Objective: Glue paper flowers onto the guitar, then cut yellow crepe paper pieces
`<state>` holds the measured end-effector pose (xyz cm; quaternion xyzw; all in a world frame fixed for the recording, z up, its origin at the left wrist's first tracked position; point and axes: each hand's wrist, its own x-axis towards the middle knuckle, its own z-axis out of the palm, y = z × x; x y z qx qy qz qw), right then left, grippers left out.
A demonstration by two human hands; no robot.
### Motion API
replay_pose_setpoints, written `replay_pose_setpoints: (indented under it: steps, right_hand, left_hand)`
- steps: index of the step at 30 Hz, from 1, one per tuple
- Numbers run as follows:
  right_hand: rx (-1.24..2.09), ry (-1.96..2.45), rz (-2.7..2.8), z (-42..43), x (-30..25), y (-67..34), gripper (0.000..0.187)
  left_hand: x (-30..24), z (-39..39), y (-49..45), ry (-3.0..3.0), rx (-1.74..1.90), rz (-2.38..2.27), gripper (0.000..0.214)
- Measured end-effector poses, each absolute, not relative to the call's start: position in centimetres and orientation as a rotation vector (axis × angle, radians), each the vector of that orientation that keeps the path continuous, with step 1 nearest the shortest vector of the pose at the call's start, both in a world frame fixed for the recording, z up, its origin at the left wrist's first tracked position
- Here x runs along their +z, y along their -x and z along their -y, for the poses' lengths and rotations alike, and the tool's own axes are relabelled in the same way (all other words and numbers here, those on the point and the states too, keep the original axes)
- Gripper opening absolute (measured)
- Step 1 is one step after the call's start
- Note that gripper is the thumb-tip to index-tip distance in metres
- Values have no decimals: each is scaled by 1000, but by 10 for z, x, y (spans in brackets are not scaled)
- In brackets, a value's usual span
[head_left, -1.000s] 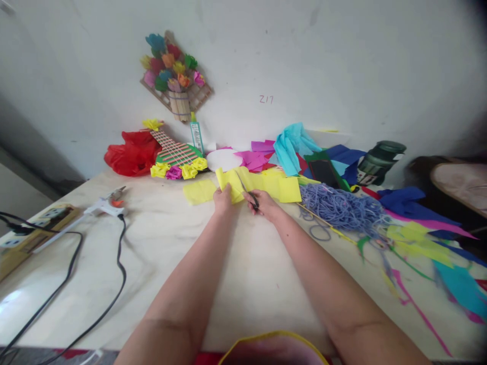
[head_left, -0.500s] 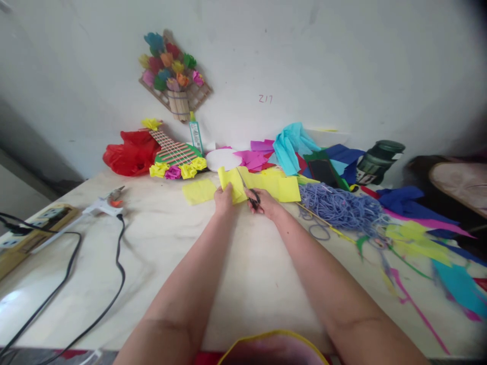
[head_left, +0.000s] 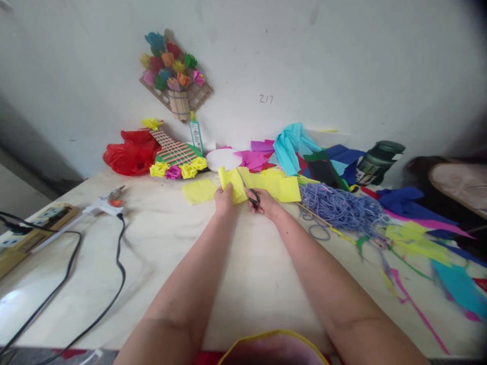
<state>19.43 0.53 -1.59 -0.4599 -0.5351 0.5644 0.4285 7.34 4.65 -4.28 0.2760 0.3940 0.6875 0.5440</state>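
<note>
My left hand (head_left: 224, 196) pinches the left part of a yellow crepe paper strip (head_left: 270, 185), its thumb on top. Black-handled scissors (head_left: 254, 201) are in my right hand (head_left: 266, 202), with the fingers closed round the handles. Their blades lie across the strip, pointing up and to the left, just right of my left hand. Beside my left hand a separate yellow paper piece (head_left: 198, 191) lies flat on the table. Whether the blades are fully closed is too small to tell.
A glue gun (head_left: 104, 205) with its cord and a power strip (head_left: 34, 230) lie at the left. At the right are tangled blue-grey yarn (head_left: 338, 208) and paper scraps. A flower-trimmed craft (head_left: 177, 152) and a glue bottle (head_left: 195, 134) stand by the wall.
</note>
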Motion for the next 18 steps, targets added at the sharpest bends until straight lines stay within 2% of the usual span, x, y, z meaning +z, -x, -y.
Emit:
replay_pose_setpoints:
  steps: [18]
  right_hand:
    - [1398,1151,1300,-2,-12,-190,36]
  left_hand:
    - [-43,-48,-72,-630,1661,-951,22]
